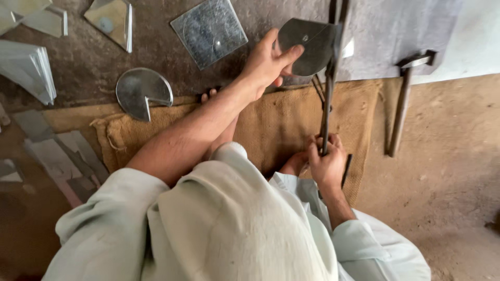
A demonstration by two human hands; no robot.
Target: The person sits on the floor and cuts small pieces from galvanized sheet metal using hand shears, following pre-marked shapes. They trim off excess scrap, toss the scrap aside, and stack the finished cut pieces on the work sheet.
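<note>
Rounded sheet-metal piece (307, 47) sits at top centre of frame, pinched by left hand (268, 62), thumb on its face, fingers curled behind, its right edge against the blades of long metal shears (328, 83). Right hand (325, 164) at lower centre-right is closed tight around the shears' handles. Burlap sack (271, 130) lies under both hands. Hammer (403, 99) lies at right, apart. Cut disc with a wedge missing (143, 92) at left; square metal sheet (208, 31) near top centre.

Soft dim daylight, faint glare on the cut metal disc (143, 91), weak shadows, wide-angle bending at edges, pale sleeve slightly blurred
</note>
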